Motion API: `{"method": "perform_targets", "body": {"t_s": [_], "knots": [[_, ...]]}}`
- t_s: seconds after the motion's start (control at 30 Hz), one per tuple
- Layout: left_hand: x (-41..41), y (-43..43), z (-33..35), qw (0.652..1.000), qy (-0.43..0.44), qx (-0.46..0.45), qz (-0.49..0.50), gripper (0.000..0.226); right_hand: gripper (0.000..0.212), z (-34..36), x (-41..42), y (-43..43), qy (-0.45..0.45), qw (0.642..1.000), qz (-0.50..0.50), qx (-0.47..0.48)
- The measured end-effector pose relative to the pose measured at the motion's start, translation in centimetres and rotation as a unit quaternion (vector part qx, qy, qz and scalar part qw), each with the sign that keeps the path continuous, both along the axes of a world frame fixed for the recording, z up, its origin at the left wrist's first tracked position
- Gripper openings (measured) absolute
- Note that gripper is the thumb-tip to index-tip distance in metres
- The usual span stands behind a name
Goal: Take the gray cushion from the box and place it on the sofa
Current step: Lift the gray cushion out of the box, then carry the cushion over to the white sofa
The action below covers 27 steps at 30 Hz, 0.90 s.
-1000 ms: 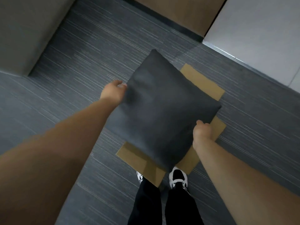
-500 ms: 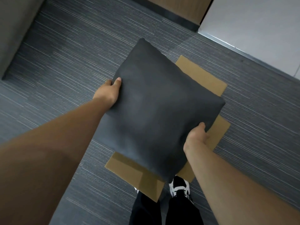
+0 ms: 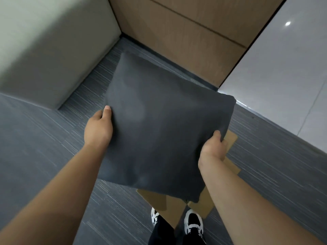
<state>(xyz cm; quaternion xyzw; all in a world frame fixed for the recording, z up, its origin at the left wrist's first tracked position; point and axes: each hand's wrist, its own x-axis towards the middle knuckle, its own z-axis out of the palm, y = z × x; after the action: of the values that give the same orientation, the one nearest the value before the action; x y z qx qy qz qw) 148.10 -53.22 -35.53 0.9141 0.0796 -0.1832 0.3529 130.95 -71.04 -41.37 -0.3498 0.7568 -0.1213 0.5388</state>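
Note:
A square dark gray cushion (image 3: 159, 124) hangs in the air in front of me, held flat between both hands. My left hand (image 3: 98, 129) grips its left edge with the thumb on top. My right hand (image 3: 213, 149) grips its right edge near the lower corner. Under the cushion lies the brown cardboard box (image 3: 166, 202) on the floor, mostly hidden, with flaps showing at the bottom and at the right (image 3: 231, 140). The light beige sofa (image 3: 44, 50) fills the upper left, its near corner left of the cushion.
Gray striped carpet (image 3: 44, 147) covers the floor. A wooden wall panel (image 3: 185, 32) stands behind the cushion, and a glossy white panel (image 3: 283, 76) is at the right. My feet in black-and-white shoes (image 3: 192, 221) stand at the box's near edge.
The cushion has risen farther above the box and moved forward, with both hands still gripping its edges. The view has tilted up and left, bringing the sofa and the wooden wall into sight.

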Motion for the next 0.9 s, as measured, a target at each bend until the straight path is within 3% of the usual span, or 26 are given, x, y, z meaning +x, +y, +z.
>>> {"method": "perform_targets", "body": {"t_s": [0.4,0.53,0.73,0.9], "knots": [[-3.9,11.1,22.8,0.966,-0.085,-0.146,0.196,0.037,0.032,25.7,5.7,5.0,-0.142,0.967,0.177,-0.113],[-4.5,17.0,28.9,0.95,-0.095,-0.174,0.243,0.032,0.046,32.1,8.5,10.0,-0.185,0.944,0.236,-0.136],[-3.9,26.6,35.4,0.921,-0.128,-0.212,0.299,0.021,0.062,37.2,13.7,20.2,-0.208,0.92,0.305,-0.13],[0.5,37.7,36.2,0.9,-0.129,-0.229,0.348,0.035,0.062,38.9,20.0,30.8,-0.235,0.906,0.329,-0.128]]}}
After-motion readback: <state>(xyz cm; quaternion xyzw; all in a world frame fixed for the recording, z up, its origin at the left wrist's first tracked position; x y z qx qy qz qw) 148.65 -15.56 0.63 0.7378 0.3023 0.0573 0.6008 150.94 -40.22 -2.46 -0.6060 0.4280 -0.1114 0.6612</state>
